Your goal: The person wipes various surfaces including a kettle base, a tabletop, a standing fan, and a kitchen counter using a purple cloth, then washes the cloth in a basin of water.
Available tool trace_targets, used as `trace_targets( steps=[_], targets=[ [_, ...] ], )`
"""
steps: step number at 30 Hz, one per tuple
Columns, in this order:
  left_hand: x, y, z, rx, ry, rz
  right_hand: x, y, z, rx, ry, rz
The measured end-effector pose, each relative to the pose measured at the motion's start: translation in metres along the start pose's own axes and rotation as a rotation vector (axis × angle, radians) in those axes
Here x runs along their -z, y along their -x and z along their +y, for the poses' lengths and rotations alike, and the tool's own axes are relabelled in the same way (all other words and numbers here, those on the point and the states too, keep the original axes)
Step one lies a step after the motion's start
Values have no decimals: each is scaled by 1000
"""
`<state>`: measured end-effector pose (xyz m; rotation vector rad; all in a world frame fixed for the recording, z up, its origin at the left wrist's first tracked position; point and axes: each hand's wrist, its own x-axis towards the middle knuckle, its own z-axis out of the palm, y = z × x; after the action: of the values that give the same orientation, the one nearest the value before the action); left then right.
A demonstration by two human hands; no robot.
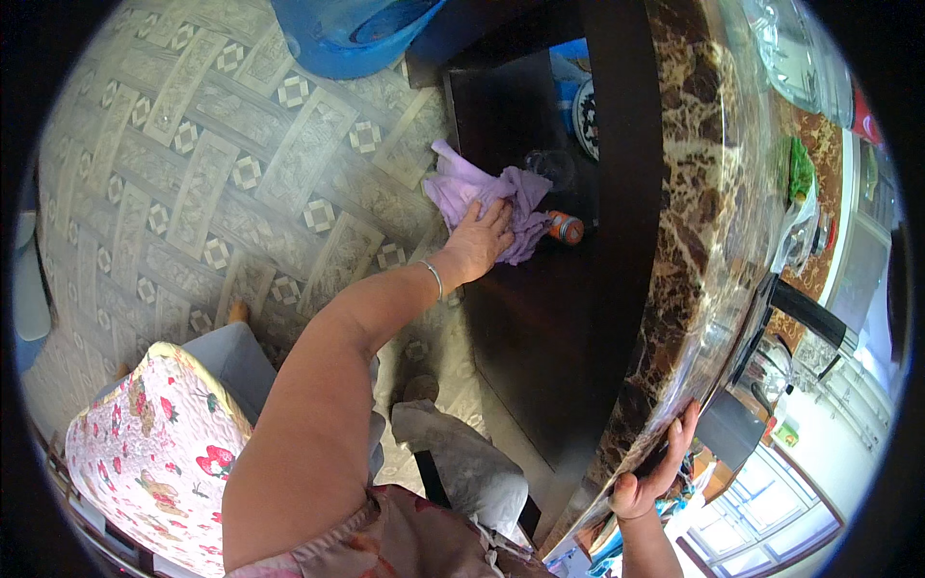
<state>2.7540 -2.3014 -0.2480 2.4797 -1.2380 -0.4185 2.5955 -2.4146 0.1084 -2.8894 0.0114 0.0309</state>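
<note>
My left hand [483,242], with a silver bangle at the wrist, presses on a crumpled purple cloth [462,184], fingers over its folds. The cloth lies against the dark cabinet board [498,108], beside the cabinet's opening. Close to its right edge is a small orange container [566,228]. A clear glass or plastic vessel [553,166] shows dimly behind the cloth. At the lower right, my right hand [661,462] rests along the edge of a brown marbled countertop [686,217], thumb apart from the fingers. Part of that hand's grip is hidden from view.
A blue plastic basin [325,43] stands on the patterned floor [238,137]. A chair with a strawberry-print quilted cover [159,462] is at the lower left. A round patterned lid [587,119] shows inside the cabinet. A black handle [806,312] lies over the countertop.
</note>
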Motion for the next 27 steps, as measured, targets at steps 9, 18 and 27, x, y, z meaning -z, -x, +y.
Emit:
trace_targets(
  steps=[9,18,27],
  targets=[
    [26,-90,-56,108,-46,34,2,3,-2,-12,25,-19],
    [-5,-145,-31,37,202,112,2,-2,-3,13,1,-51],
    [45,-111,-82,-20,53,50,2,3,-1,-9,-27,-22]
  ],
)
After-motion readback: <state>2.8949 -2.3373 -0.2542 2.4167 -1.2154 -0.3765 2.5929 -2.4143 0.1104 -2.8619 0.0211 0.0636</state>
